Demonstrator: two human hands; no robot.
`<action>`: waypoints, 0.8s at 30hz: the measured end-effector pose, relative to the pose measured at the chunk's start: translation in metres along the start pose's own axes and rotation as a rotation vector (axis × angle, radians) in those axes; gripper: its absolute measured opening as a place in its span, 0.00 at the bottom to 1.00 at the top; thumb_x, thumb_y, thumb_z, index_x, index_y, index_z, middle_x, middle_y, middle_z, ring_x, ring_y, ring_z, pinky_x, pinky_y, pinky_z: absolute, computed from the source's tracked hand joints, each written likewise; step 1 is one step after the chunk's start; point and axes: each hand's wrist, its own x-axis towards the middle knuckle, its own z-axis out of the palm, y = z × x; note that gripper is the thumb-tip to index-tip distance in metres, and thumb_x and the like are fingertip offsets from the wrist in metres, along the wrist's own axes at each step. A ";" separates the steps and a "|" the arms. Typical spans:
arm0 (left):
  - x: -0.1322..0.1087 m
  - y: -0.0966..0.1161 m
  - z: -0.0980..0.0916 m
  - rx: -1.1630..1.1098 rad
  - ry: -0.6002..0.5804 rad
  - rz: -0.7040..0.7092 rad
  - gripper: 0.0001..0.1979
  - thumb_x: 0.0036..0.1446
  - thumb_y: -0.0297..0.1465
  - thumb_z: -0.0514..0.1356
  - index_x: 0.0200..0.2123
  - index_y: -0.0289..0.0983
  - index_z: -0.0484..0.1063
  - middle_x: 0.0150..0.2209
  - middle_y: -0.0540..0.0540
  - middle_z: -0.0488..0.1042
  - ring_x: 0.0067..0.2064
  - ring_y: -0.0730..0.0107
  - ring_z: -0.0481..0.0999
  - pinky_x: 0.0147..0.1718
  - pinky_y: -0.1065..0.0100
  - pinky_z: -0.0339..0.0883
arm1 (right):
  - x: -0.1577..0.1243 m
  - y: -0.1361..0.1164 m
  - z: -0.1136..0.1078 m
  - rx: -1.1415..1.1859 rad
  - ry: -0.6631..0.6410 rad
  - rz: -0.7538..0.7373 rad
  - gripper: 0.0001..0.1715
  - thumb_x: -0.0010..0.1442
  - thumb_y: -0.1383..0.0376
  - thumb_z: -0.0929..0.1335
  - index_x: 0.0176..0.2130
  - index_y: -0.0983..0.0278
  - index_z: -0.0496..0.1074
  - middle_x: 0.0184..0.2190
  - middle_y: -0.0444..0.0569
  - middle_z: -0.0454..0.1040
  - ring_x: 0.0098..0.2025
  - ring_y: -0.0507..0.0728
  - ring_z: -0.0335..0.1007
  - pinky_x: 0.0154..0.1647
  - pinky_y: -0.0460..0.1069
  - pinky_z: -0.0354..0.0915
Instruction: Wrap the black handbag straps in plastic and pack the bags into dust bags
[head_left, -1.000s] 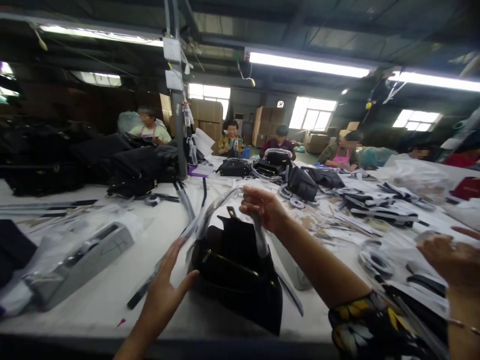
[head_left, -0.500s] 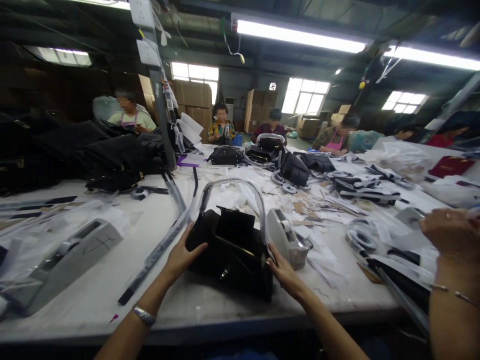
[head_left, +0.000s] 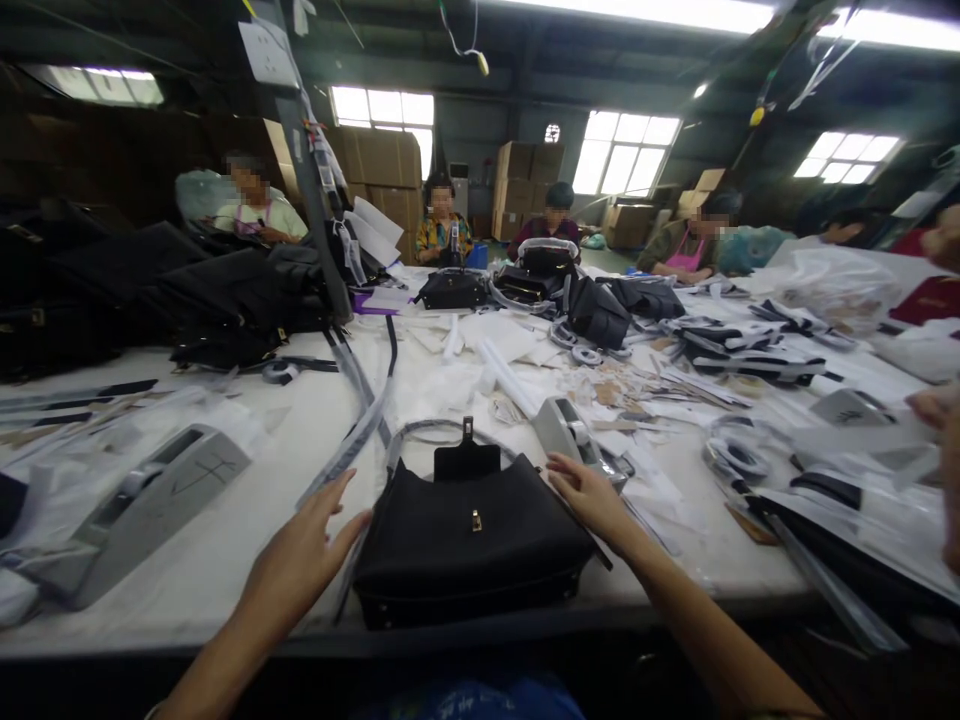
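A black handbag lies leaning back at the table's front edge, its front panel and gold turn-lock facing up and its base toward me. Behind its mouth a short flap with a metal plate points away from me. The handle, wrapped in clear plastic, curves over the table behind the bag. My left hand is beside the bag's left side, fingers spread and gripping nothing. At the upper right corner is my right hand, its fingers stretched out; whether they touch the leather I cannot tell.
Grey tape dispensers stand at left and just behind the bag. Plastic-wrapped straps and paper scraps litter the table. Black bags are piled at back left. A co-worker's hand shows at the right edge.
The bag has come nearer and tipped back, so its front now faces up and its handle lies behind it. Both hands have loosened from its sides. The co-worker's arm has moved right.
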 end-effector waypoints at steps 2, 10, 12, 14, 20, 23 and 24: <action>-0.019 0.005 0.002 0.083 0.131 0.177 0.30 0.62 0.51 0.53 0.63 0.47 0.63 0.61 0.46 0.71 0.58 0.52 0.74 0.56 0.56 0.68 | -0.020 -0.007 -0.008 -0.084 0.122 -0.191 0.23 0.65 0.54 0.64 0.57 0.55 0.73 0.56 0.52 0.74 0.59 0.65 0.69 0.65 0.62 0.61; -0.032 0.047 0.041 0.438 0.002 0.937 0.43 0.55 0.42 0.67 0.69 0.45 0.51 0.67 0.42 0.62 0.64 0.49 0.66 0.56 0.47 0.69 | -0.050 -0.036 0.007 -0.721 -0.371 -0.936 0.51 0.60 0.47 0.71 0.71 0.59 0.49 0.70 0.53 0.55 0.71 0.68 0.49 0.70 0.67 0.47; -0.026 0.040 0.051 0.473 0.000 0.966 0.36 0.62 0.33 0.62 0.69 0.47 0.50 0.66 0.45 0.64 0.63 0.54 0.68 0.56 0.50 0.69 | -0.045 -0.026 0.018 -0.786 -0.349 -0.917 0.48 0.62 0.53 0.71 0.71 0.53 0.48 0.70 0.50 0.54 0.71 0.68 0.48 0.68 0.67 0.53; -0.026 0.027 0.061 0.490 0.048 1.021 0.30 0.66 0.25 0.52 0.69 0.47 0.52 0.64 0.48 0.67 0.62 0.60 0.70 0.56 0.56 0.69 | -0.044 -0.009 0.030 -0.806 -0.316 -0.933 0.40 0.66 0.63 0.68 0.70 0.48 0.50 0.69 0.45 0.57 0.70 0.67 0.51 0.66 0.65 0.58; -0.051 0.009 0.080 0.565 0.131 1.035 0.35 0.60 0.20 0.48 0.69 0.46 0.53 0.66 0.46 0.64 0.64 0.59 0.67 0.57 0.57 0.66 | -0.063 0.034 0.058 -0.670 -0.300 -0.855 0.43 0.60 0.75 0.63 0.69 0.53 0.54 0.69 0.43 0.58 0.71 0.65 0.48 0.69 0.67 0.51; -0.056 0.022 0.085 0.630 0.148 1.041 0.37 0.58 0.31 0.57 0.69 0.49 0.50 0.65 0.39 0.65 0.62 0.47 0.68 0.54 0.50 0.67 | -0.072 0.031 0.057 -0.547 -0.372 -0.774 0.47 0.54 0.72 0.66 0.70 0.54 0.53 0.70 0.44 0.53 0.73 0.64 0.43 0.71 0.67 0.44; -0.054 0.027 0.088 0.649 0.170 1.052 0.39 0.57 0.35 0.59 0.70 0.50 0.50 0.64 0.38 0.66 0.61 0.45 0.69 0.53 0.49 0.68 | -0.074 0.027 0.055 -0.506 -0.399 -0.746 0.46 0.55 0.69 0.67 0.69 0.54 0.54 0.70 0.45 0.53 0.73 0.63 0.43 0.72 0.66 0.43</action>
